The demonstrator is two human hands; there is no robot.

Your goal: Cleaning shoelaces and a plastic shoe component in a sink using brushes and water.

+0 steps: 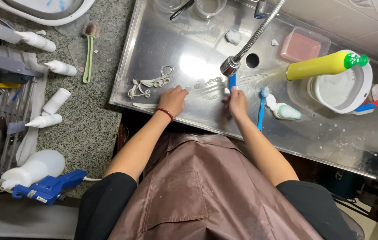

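Stainless steel sink [153, 49]: shallow basin, wet, seen from above, set beside a speckled granite counter [86, 129].

Left hand [172, 100]: knuckles up, fingers curled down onto a long clear strip [202, 91] that lies flat across the sink bottom; it presses or pinches the strip's near end, exact grip cannot be told. Red bead bracelet [166, 113] on the wrist.

Right hand [237, 103]: closed around a blue-handled brush [232, 81], the handle standing up out of the fist just below the tap's spray head [230, 66]. The brush end meets the clear strip's far end.

Flexible metal tap hose [260, 29]: curves down from the upper edge to the spray head.

In the basin: tangle of pale cord [146, 84] left of the left hand; blue toothbrush [261, 109] just right of the right hand; yellow bottle with green cap [322, 65] lying across a white round bowl [367, 89]; pink tray [300, 46].

On the counter: several white squeeze bottles [55, 101], green-handled brush [89, 51], white spray bottle with blue trigger [42, 178].

Brown apron [198, 191] covers the person's front.
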